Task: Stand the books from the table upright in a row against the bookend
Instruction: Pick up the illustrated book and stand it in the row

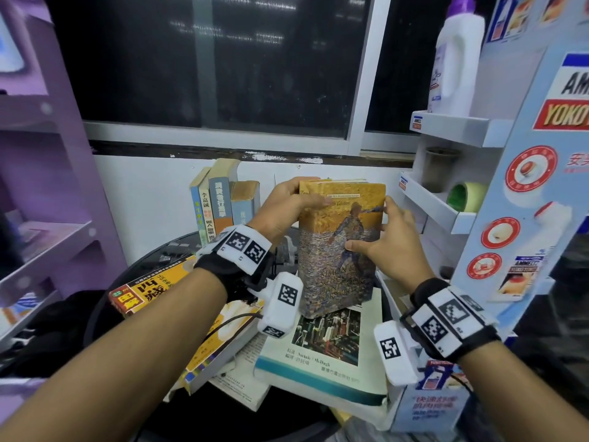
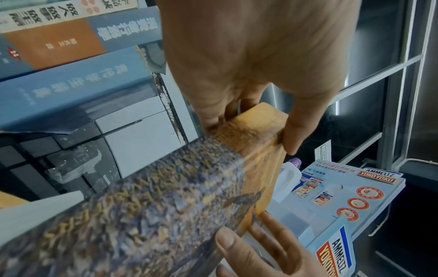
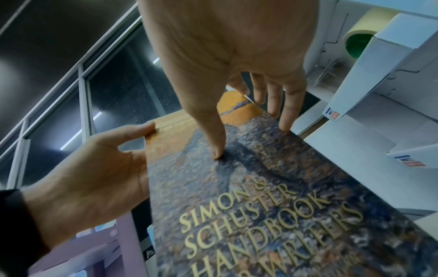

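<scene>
At frame centre, both forearms reach forward: the left hand grips the upright handbook at its top-left corner, the right hand pinches its right edge, above the flat books.

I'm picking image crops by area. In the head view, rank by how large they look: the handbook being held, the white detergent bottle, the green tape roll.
1. handbook, gripped by the left hand and right hand, nearer the camera, so it looks larger.
2. white detergent bottle.
3. green tape roll, clearly smallest.
</scene>
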